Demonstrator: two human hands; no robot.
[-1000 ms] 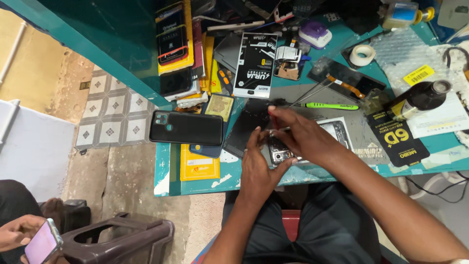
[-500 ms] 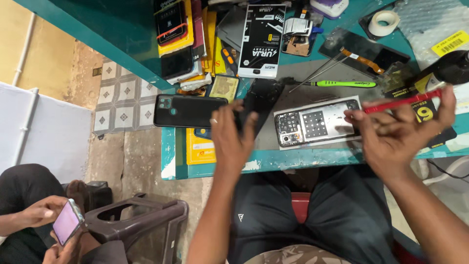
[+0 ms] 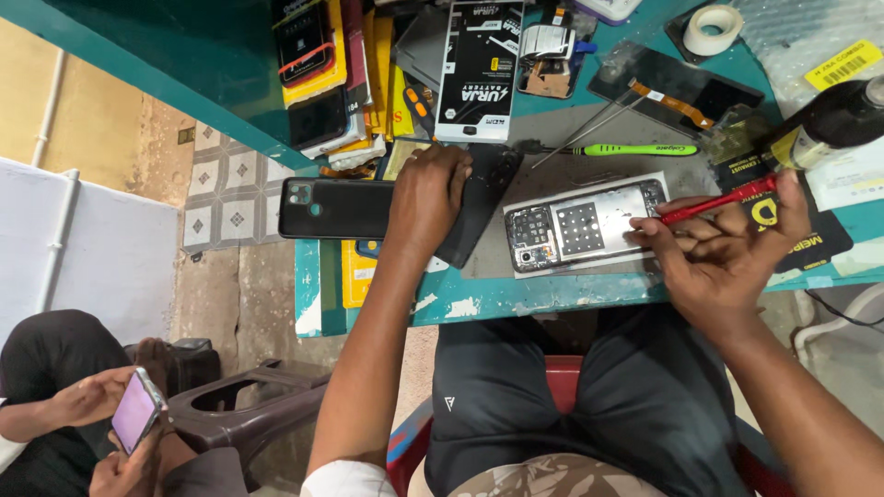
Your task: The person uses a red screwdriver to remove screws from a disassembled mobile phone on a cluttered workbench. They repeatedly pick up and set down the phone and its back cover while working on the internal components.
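An opened phone [image 3: 575, 225] with its back off lies on a grey mat [image 3: 603, 138] on the teal bench. My right hand [image 3: 723, 253] holds a red screwdriver [image 3: 718, 199] with its tip at the phone's right end. My left hand [image 3: 428, 198] rests palm down on a black phone back cover [image 3: 483, 198] to the left of the opened phone. Another black phone [image 3: 336, 208] lies further left, overhanging the bench edge.
A green screwdriver [image 3: 635, 149], a spare screen with orange flex cable [image 3: 677, 87], a tape roll [image 3: 716, 28], a battery box [image 3: 479, 69] and stacked packages [image 3: 322, 64] crowd the bench. Another person sits at lower left holding a phone [image 3: 136, 410] beside a plastic stool [image 3: 244, 405].
My right hand brought the red screwdriver down from mid-air to the opened phone's right end. My left hand settled flat on the black cover. The view shifted slightly.
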